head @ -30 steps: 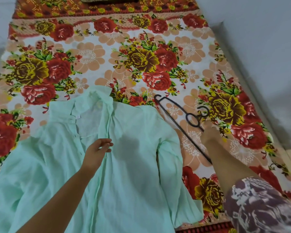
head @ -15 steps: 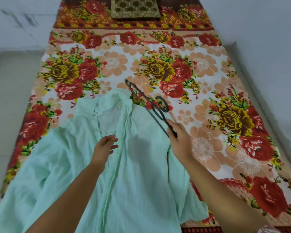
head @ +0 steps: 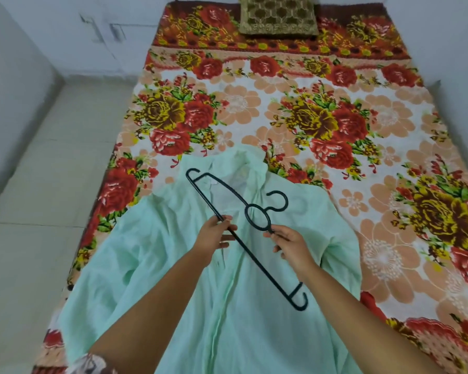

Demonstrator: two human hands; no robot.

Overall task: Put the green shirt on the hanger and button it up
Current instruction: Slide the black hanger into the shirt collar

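Observation:
The light green shirt point(head: 157, 265) lies spread on the bed, collar pointing away from me and front unbuttoned. A black hanger point(head: 242, 209) hovers above the shirt's chest, running diagonally from upper left to lower right, its hook to the right. My left hand point(head: 214, 238) pinches the hanger's straight bar. My right hand point(head: 289, 245) pinches the hanger just below its centre ring.
The bed is covered by a floral sheet point(head: 335, 136) in red, yellow and peach. A brown patterned cushion point(head: 278, 16) sits at the head of the bed. Pale floor tiles point(head: 52, 157) and a white wall lie to the left.
My right hand picked up the hanger from the sheet at the right and carried it left over the shirt. My left hand left the shirt placket and took hold of the hanger's bar.

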